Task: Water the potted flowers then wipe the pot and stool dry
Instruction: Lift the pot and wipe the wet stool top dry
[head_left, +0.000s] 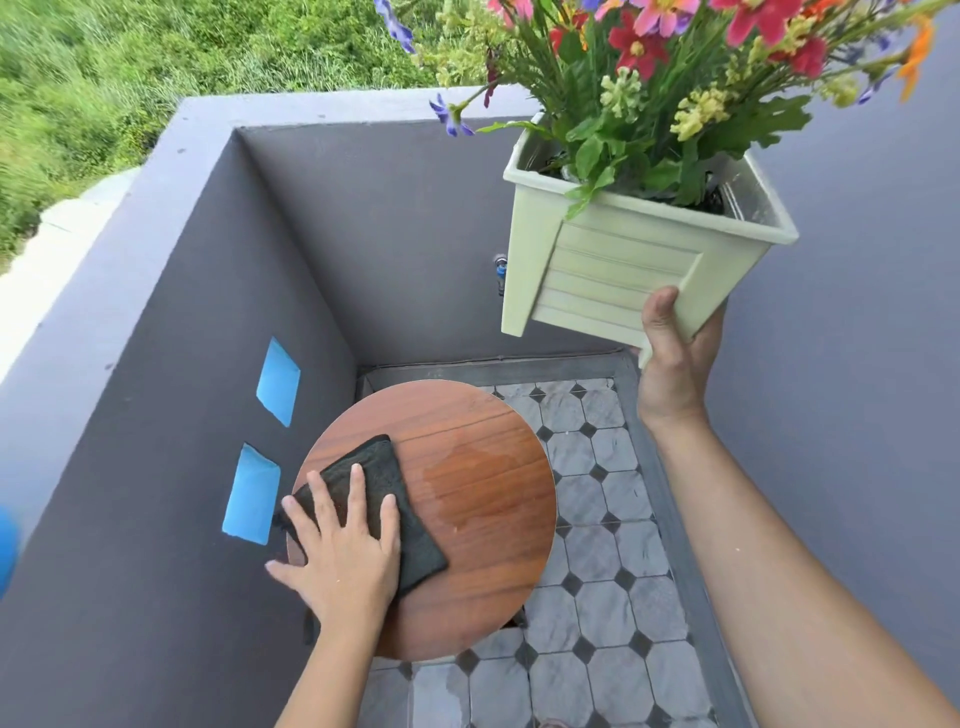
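Observation:
A round wooden stool (483, 566) stands on the tiled balcony floor, with a wet patch (478, 483) across the middle of its top. My left hand (343, 551) lies flat, fingers spread, on a dark green cloth (384, 483) at the stool's left side. My right hand (675, 353) holds a square pale green pot (618, 265) by its bottom corner, lifted and tilted in the air above and to the right of the stool. Colourful flowers (660, 78) fill the pot.
Grey parapet walls (171, 364) close in the left and far sides, with two blue openings (278, 382) in the left wall. A small tap (500, 270) sticks out of the far wall behind the pot. Grey patterned floor tiles (597, 571) lie to the right of the stool.

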